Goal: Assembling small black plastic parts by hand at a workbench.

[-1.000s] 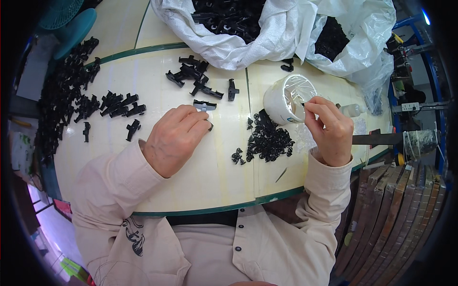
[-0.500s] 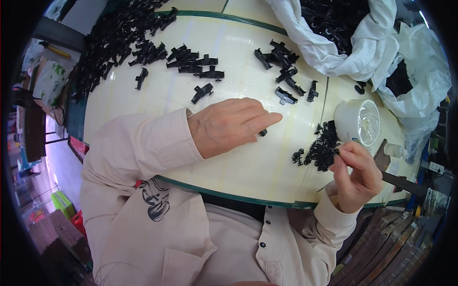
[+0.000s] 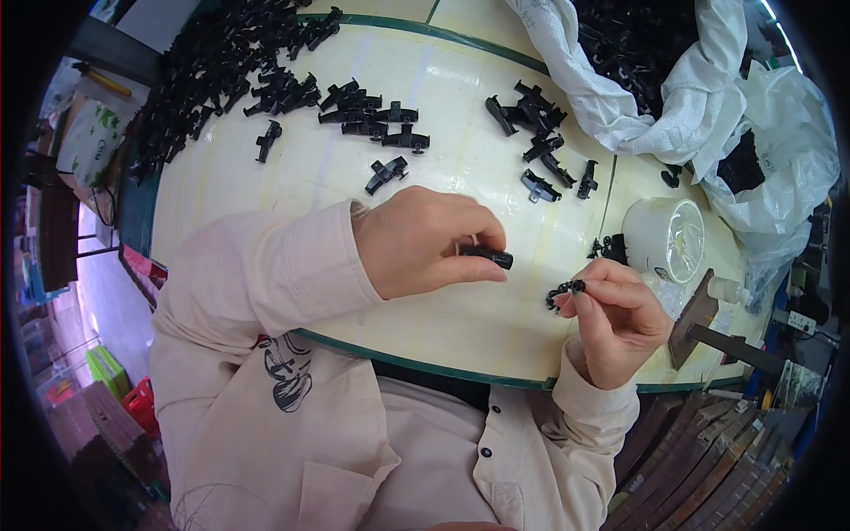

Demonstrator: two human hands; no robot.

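One black piece (image 3: pixel 489 256) is pinched in the left hand (image 3: pixel 427 241), one small clip (image 3: pixel 578 286) in the right hand (image 3: pixel 623 317).

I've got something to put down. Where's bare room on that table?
Between the left black cluster and the right black cluster; also between the left sleeve and the leftmost lone part. Crowded: at the black heap, around the white tub and white bag.

The left grip (image 3: pixel 429 243) hid 1 end of a black part (image 3: pixel 492 257). The right grip (image 3: pixel 624 310) covered some of a black heap (image 3: pixel 614 250); its pinched piece (image 3: pixel 578 286) was too small to discern. The top edge cropped the white sack (image 3: pixel 611 119).
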